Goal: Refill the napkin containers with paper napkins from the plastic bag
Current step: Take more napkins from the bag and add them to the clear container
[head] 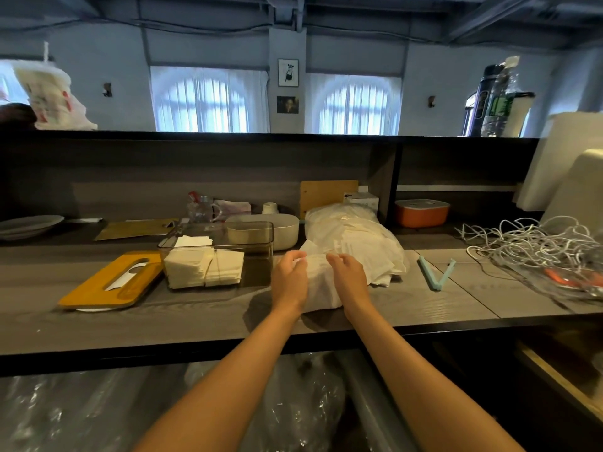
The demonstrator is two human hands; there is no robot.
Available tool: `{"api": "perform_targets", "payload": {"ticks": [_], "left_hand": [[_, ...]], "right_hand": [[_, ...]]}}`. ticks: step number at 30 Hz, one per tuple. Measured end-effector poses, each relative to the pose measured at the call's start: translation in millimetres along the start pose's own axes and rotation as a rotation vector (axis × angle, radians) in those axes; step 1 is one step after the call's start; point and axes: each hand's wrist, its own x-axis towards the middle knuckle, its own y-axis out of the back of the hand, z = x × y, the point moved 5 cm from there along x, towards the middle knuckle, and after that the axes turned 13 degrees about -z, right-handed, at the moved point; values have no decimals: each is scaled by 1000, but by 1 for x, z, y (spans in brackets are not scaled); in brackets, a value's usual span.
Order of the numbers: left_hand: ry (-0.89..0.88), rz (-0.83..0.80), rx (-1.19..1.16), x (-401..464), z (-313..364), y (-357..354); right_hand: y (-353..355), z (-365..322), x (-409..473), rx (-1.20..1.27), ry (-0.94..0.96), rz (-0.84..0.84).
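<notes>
A clear plastic bag [352, 233] full of white paper napkins lies on the grey counter [208, 318], its open end toward me. My left hand [290, 275] and my right hand [346, 272] both grip the bag's open end, fingers curled on the plastic and the napkins at the mouth. Left of the bag stands a clear rectangular napkin container [257, 252], lid off, with stacks of napkins [202, 265] filling its left part. Its yellow wooden lid [111, 282] with a slot lies flat on the counter to the left.
A light-blue bag clip [435, 272] lies open right of the bag. A tangle of white cables [535, 246] fills the right end. An orange box [421, 212], a beige lidded container [280, 230], plates [29, 225] and small bottles stand at the back.
</notes>
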Motion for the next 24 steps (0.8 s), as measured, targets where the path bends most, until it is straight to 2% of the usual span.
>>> {"api": "perform_targets", "payload": {"ticks": [4,7,11,16,19,24], "left_hand": [[3,34,-164,-5,2,5],[23,-13,-25,-6,5,0],[-68,75,163,-5,7,4],[-119,-143,439,5,12,-3],[-102,-167,506,5,15,0],[-47,-53,475,-4,21,8]], "right_hand": [[2,-1,-2,58,-15,13],[1,-3,-4,25,7,9],[6,1,-6,87,-28,90],[2,-6,-9,33,3,52],[3,-8,-9,47,-6,62],[1,-17,-20,128,98,0]]}}
